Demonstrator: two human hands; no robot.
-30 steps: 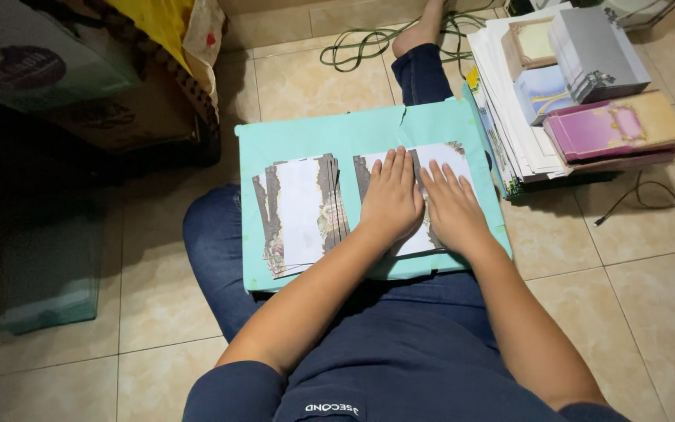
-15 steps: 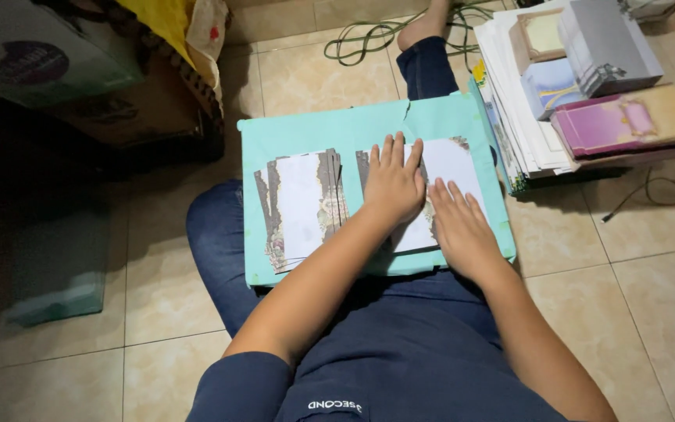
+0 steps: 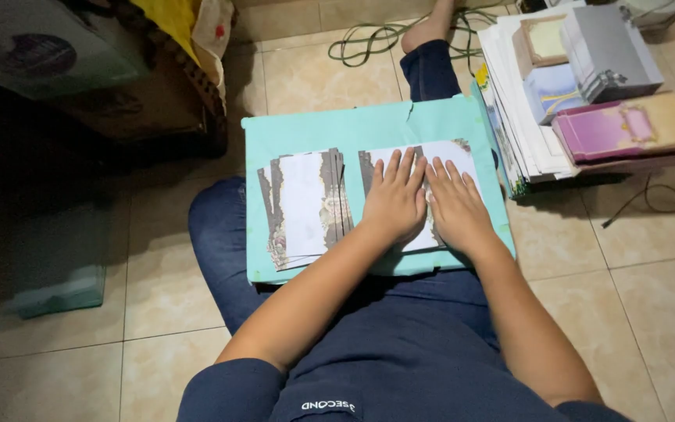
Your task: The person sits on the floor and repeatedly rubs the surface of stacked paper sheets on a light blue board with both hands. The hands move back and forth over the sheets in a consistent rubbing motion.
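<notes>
Fingers of the left hand [image 3: 394,199] lie flat and slightly spread, palm down, gripping nothing, just pressing on the white card [image 3: 447,160] with dark decorated edges. Fingers of the right hand [image 3: 456,205] same: extended, a little apart, palm down on the same card, not curled round anything. Both hands side by side, index fingers almost touching near the card's middle. Thumbs hidden or tucked, cannot tell.

The card lies on the right half of a teal board [image 3: 314,133] resting across the person's lap, legs in dark blue trousers [image 3: 220,234]. Most of the card is covered by the hands; its top edge and right corner show.

On the left half of the board, just beside the left hand, a fanned stack of similar cards [image 3: 304,205], white centres, brownish torn-look borders, edges offset. Not touched by either hand.

To the right of the board, on the tiled floor [image 3: 650,289], a pile of papers and boxes [image 3: 580,86], with a purple-and-tan flat box [image 3: 626,129] on top nearest the person. Green cable [image 3: 369,39] coiled on the floor beyond the board.
</notes>
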